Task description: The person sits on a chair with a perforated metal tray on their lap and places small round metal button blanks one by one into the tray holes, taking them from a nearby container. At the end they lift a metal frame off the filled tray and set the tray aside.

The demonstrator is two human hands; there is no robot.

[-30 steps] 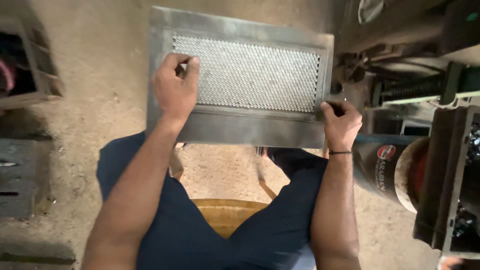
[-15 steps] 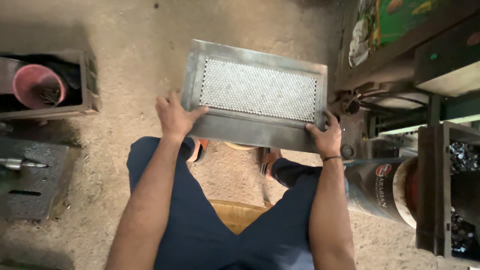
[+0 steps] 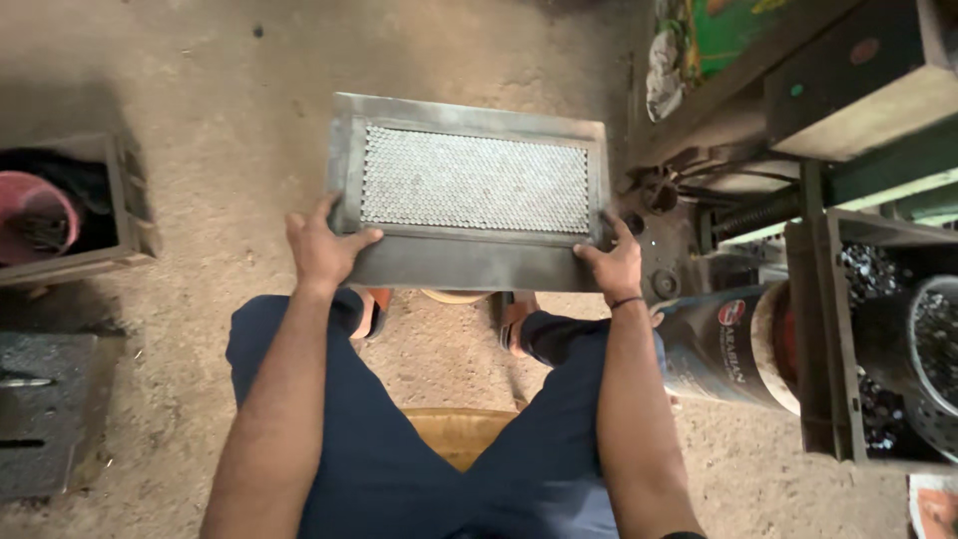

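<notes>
Seated person, dark blue trousers [image 3: 399, 469], knees apart; edge of a wooden stool [image 3: 461, 434] shows between the thighs. Feet in sandals on the dirt floor [image 3: 200, 110] just below the held piece.

Left hand [image 3: 321, 250]: closed on the near left corner of the metal tray [image 3: 469, 260], thumb lying over the rim, fingers underneath. Right hand [image 3: 611, 265]: gripping the near right corner, thumb up along the side edge; dark band on the wrist.

Tray: rectangular, grey steel, held level above the floor in front of the knees. Its recessed centre is packed with small round silvery pieces [image 3: 474, 182] in tight rows.

Left, on the floor: open wooden box [image 3: 120, 215] holding a pink pot [image 3: 38, 218]. Right: a can [image 3: 723, 344] lying on its side, dark crate [image 3: 823, 329] of metal bits, green machine frame [image 3: 788, 110] far right.
</notes>
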